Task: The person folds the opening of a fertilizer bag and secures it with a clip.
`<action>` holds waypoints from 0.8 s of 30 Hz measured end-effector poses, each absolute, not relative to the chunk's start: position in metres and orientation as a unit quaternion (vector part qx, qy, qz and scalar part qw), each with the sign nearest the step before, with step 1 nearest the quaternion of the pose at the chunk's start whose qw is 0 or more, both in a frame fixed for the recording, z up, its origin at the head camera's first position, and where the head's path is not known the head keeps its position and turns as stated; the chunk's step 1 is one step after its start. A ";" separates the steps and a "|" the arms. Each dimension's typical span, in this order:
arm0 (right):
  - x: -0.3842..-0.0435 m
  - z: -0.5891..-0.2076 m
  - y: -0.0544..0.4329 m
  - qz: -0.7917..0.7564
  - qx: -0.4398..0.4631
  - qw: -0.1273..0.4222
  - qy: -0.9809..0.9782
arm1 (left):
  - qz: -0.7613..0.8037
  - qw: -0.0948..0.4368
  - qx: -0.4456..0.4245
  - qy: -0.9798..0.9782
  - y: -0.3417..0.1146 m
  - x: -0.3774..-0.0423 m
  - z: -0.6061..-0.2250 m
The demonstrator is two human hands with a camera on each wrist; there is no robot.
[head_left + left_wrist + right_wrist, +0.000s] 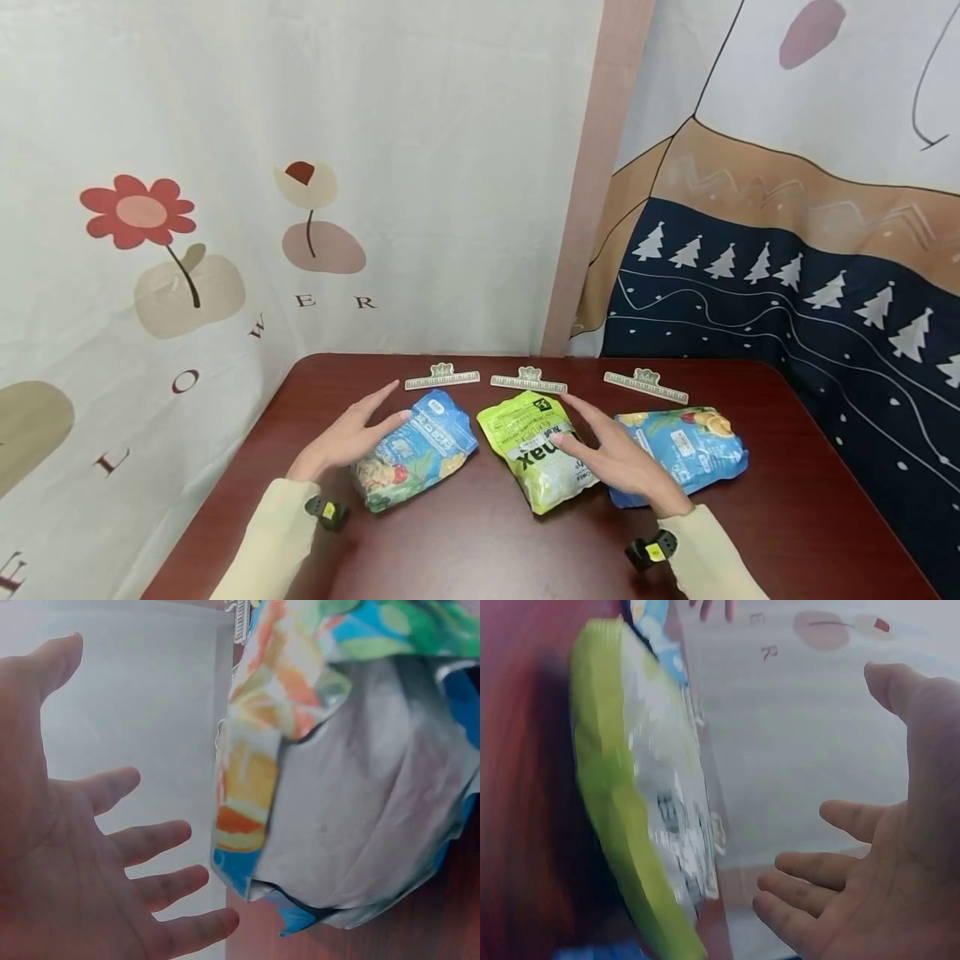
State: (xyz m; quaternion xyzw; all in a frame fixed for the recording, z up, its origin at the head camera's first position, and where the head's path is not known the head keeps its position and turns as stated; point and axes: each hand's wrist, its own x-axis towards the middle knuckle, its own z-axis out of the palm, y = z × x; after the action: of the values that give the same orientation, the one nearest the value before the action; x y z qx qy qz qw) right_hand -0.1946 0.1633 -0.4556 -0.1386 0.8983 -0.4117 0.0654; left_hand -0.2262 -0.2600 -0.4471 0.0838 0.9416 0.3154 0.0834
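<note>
- Left hand [348, 433]: fingers spread, gripping nothing; the thumb overlaps the edge of the fruit-printed blue pouch [423, 458], which lies on its inner side. The left wrist view shows the fingers beside the pouch; contact cannot be told.
- Right hand [618, 454]: fingers extended, gripping nothing, well apart from the left hand. The lime-green pouch [534, 458] marked "max" lies along its thumb side, between the hands; the right wrist view shows a gap between the fingers and this pouch.
- Second fruit-printed blue pouch [693, 454]: on the outer side of the right hand, partly covered by it in the head view.
- Ruler-like bag clips: one [442, 380] just beyond the left fingertips, one [529, 382] just beyond the right fingertips, and a third [647, 387] beyond the right hand's outer side.
- Support: all six articles rest on the reddish-brown table [450, 558] beneath the hands.
- Handling, as judged: soft film probably buckles under a one-sided push, so opposed palms would best meet a pouch at both side edges with even, light pressure. Lifting the right forearm first should avoid dragging the outer blue pouch.
</note>
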 end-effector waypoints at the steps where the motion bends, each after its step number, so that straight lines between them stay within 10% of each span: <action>1: -0.194 -0.456 0.160 -0.422 -0.140 0.069 0.893 | 0.318 0.088 0.079 0.941 -0.261 -0.228 -0.447; 24: -0.187 -0.466 0.089 -0.629 -0.089 0.174 0.752 | 0.486 0.212 0.027 0.847 -0.279 -0.272 -0.451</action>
State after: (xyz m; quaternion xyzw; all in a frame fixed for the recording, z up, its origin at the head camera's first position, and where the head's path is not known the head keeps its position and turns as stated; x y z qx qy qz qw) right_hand -0.1866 0.0889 -0.4655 -0.0887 0.7522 -0.6293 0.1741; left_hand -0.2717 -0.2790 -0.4515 0.0273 0.8474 0.4862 0.2116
